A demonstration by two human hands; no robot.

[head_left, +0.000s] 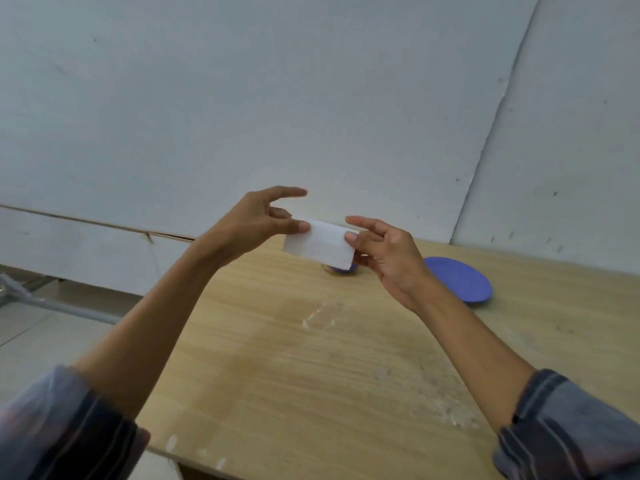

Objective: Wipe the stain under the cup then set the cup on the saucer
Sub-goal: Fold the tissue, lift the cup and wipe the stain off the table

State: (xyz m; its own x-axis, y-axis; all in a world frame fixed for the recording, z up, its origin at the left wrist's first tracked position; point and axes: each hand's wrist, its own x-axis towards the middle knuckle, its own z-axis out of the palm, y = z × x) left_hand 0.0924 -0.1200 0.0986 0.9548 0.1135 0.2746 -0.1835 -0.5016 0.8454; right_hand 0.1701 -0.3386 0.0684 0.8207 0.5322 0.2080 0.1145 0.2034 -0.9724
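Note:
Both my hands hold a folded white tissue [320,247] in the air above the far part of the wooden table [277,358]. My left hand [258,225] pinches its upper left edge with thumb and finger. My right hand [384,252] pinches its right end. Behind the tissue, only the bottom of the blue cup [343,270] shows, standing on the table with a brownish stain [327,269] at its base. The blue saucer [460,278] lies on the table to the right of the cup, partly behind my right wrist.
A pale wall [311,98] rises right behind the table's far edge. White smears [320,317] and chalky patches [443,403] mark the tabletop. Left of the table the floor and a grey pipe [62,306] are visible; the table's near edge runs along the bottom.

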